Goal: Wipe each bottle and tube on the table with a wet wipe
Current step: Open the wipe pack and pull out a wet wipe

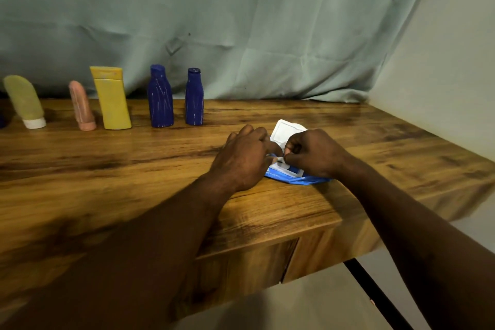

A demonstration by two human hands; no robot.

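A blue wet-wipe pack (294, 175) lies near the table's front edge with its white lid (286, 131) flipped up. My left hand (245, 157) rests curled on the pack's left side. My right hand (312, 154) pinches a white wipe tip at the pack's opening. At the back stand two dark blue bottles (160, 96) (194, 96), a yellow tube (111, 98), a pink tube (81, 106) and a pale green tube (24, 100) on a white cap.
The wooden table (134, 158) has a drawer front below its near edge and a black leg at the right. A pale green cloth (241, 21) hangs behind the bottles. A dark blue object shows at the far left edge.
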